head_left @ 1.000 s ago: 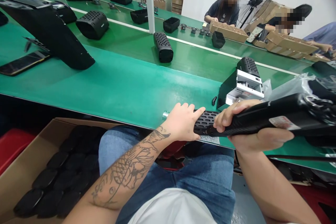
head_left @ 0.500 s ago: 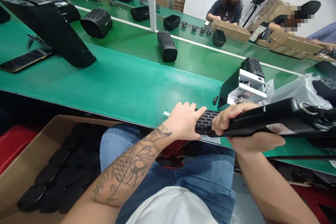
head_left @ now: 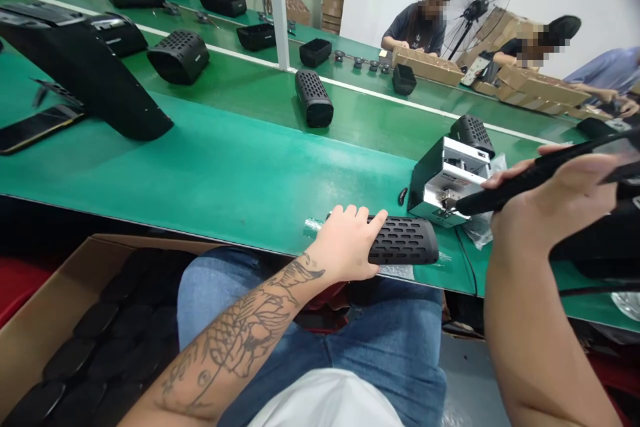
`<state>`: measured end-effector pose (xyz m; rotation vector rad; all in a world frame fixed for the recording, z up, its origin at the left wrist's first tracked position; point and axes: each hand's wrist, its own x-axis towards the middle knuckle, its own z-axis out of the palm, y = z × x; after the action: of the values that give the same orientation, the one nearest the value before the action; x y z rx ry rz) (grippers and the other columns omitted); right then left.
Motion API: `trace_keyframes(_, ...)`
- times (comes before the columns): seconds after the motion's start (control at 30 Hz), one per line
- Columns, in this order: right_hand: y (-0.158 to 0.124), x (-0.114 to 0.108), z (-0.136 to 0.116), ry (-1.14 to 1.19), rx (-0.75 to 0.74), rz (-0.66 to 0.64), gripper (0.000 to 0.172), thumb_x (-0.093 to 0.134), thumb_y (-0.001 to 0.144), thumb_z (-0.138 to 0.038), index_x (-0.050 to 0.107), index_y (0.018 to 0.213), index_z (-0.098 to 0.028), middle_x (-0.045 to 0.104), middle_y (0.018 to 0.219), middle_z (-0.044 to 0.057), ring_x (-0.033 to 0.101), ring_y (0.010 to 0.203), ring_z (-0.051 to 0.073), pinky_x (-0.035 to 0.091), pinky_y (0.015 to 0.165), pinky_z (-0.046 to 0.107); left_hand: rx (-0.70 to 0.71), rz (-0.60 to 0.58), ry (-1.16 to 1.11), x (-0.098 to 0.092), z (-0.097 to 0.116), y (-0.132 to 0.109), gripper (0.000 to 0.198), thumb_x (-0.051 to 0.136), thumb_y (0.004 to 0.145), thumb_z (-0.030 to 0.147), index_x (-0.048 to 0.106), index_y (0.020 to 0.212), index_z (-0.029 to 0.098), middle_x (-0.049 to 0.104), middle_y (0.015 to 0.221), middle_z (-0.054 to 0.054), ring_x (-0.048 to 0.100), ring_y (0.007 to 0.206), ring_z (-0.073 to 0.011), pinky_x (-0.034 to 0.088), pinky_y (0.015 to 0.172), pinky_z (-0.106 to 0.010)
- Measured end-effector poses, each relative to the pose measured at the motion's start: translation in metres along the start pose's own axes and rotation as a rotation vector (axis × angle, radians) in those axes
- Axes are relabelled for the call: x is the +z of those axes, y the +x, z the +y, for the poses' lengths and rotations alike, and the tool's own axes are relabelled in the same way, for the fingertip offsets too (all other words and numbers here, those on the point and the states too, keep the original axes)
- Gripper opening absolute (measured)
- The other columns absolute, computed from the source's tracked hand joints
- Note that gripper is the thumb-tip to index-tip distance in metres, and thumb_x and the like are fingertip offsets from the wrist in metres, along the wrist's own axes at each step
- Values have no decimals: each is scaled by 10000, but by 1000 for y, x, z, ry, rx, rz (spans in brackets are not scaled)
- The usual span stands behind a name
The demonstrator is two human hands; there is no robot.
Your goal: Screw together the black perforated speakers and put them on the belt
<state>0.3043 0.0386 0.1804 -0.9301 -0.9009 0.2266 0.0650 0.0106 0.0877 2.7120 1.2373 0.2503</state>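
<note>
Near the front edge of the green workbench, a black slotted speaker housing (head_left: 407,240) lies on its side. My left hand (head_left: 350,240) is wrapped over its left half, fingers on top and thumb on the near side. My right hand (head_left: 555,193) is closed round a black electric screwdriver (head_left: 505,192), held level and pointing left. The screwdriver's tip is at the front opening of a silver and black screw feeder (head_left: 453,173); whether it touches a screw cannot be seen. A small black piece (head_left: 403,196) lies left of the feeder.
Several black housings (head_left: 314,99) stand on the green belt (head_left: 250,93) beyond. At left are a dark panel-like stand (head_left: 110,80) and a phone (head_left: 37,128). A carton (head_left: 65,267) of black parts sits below left. Co-workers (head_left: 417,23) sit across the line.
My right hand has moved the screwdriver up and right, off the housing's right end to the screw feeder. My left hand stays on the housing. The view has shifted slightly.
</note>
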Motion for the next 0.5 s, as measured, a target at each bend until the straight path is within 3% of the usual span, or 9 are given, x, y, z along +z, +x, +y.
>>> trace_keyframes(0.1,20,-13,37,-72,-182,26,348,608,963,-538,594,856,-208,511,576,-43,591,459,157,498,455,284,4,9,-15,1,6,1,1011,759,744,615,415,1579,162,644,1182,-171,597,1043,-369,449,887,-480)
trace_keyframes(0.2,20,-27,57,-78,-135,-71,419,552,970,-600,603,865,-198,550,552,-6,608,458,174,504,464,291,60,62,-91,-2,3,-3,914,712,805,645,464,1547,174,637,1253,-177,612,1079,-363,452,966,-507)
trace_keyframes(0.37,6,-31,47,-60,-84,-91,456,539,967,-592,654,832,-173,588,540,34,602,424,205,490,429,325,227,265,-351,7,-24,-28,711,638,884,560,500,1498,229,488,1546,-159,513,1382,-357,383,1192,-529)
trace_keyframes(0.5,10,-16,37,-17,-234,66,384,513,991,-491,631,816,-171,509,502,-24,565,393,184,470,395,312,177,404,-488,38,-44,-46,921,733,816,474,312,1597,228,334,1648,-193,368,1528,-385,350,1244,-586)
